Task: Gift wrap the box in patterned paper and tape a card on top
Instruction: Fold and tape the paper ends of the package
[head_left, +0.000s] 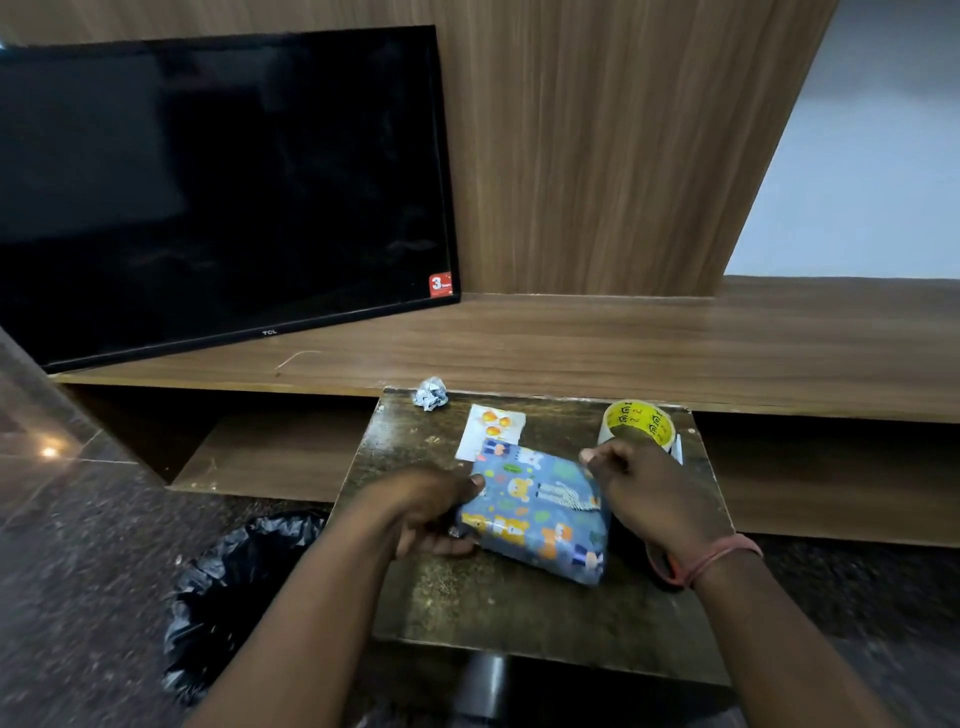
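Gripping left end: left hand (434, 512) curls round wrapped box (537, 512), frame centre
Pinching paper: right hand (641, 486)
Behind: card (485, 428), tape roll (639, 423)

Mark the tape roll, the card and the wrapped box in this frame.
tape roll (640, 422): head view, on the yellow printed inner core.
card (485, 434): head view, on its white face below the orange picture.
wrapped box (535, 512): head view, on the patterned top face.

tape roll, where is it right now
In the head view, the tape roll stands at the far right corner of the small table, just behind the right hand and right of the card.
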